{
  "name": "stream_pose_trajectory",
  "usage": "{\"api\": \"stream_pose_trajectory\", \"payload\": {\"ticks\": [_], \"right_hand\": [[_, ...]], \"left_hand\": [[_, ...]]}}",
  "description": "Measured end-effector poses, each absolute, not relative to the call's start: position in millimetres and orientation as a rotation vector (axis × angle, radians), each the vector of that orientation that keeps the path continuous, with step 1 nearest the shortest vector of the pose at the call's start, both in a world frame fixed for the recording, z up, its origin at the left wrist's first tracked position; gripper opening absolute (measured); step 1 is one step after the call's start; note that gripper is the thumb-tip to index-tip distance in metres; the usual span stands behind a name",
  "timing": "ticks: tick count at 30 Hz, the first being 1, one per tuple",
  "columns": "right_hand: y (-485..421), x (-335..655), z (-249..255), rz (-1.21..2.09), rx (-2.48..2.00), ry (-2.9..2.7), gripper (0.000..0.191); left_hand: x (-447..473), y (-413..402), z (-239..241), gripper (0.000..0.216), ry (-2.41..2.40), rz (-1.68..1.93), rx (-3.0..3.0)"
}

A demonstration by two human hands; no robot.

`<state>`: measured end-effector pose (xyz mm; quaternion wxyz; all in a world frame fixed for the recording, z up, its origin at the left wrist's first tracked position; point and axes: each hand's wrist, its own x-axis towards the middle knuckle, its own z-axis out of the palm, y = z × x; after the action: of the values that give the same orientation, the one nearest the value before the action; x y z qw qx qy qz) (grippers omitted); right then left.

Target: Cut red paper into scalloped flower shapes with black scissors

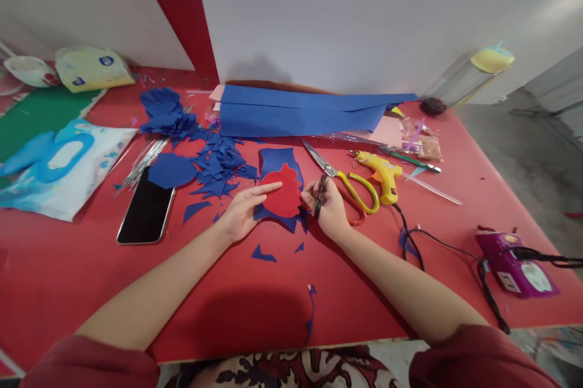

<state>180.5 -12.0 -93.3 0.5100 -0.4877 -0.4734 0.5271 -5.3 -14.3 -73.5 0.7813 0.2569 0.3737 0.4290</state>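
Observation:
My left hand [241, 212] grips a red cut-out shape [285, 194] with a wavy edge, its index finger lying across the top. Under the red piece is a blue sheet [277, 159], which shows above and below it. My right hand [330, 209] is closed round a slim black tool [319, 197] at the right edge of these pieces; its exact kind is hard to make out. Large scissors [353, 184] with yellow and orange handles lie open just beyond my right hand. Blue scraps [263, 254] lie in front of my hands.
Blue cuttings [223, 160], a round blue piece [172, 170] and a phone [146, 209] lie left. Further left is a wipes pack [68, 163]. A folded blue sheet [296, 112] lies behind. At right are a yellow glue gun [380, 172] and a corded purple box [519, 263].

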Motion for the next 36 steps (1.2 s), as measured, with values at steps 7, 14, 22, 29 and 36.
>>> {"api": "stream_pose_trajectory", "payload": {"ticks": [7,14,22,29,36], "right_hand": [[-13.0,181.5,-95.5,1.384,-1.245,-1.141,0.042],[-11.6,182.2,-90.2,1.387,-1.214,-1.06,0.038],[-8.3,183.5,-91.3,1.278,-1.028,-0.886,0.034],[-9.5,185.7,-88.9,1.269,-0.917,-0.939,0.033],[-9.2,185.7,-86.0,1.297,-0.946,-0.948,0.027]], "left_hand": [[-6.1,-16.0,-74.9,0.035,0.704,0.938,0.587],[-7.3,-12.7,-72.8,0.021,0.798,0.975,0.539],[-5.1,-6.8,-76.1,0.023,0.883,1.0,0.441],[-2.5,-7.5,-76.8,0.015,0.932,0.965,0.456],[-6.2,-6.1,-85.1,0.023,0.953,0.819,0.61]]}}
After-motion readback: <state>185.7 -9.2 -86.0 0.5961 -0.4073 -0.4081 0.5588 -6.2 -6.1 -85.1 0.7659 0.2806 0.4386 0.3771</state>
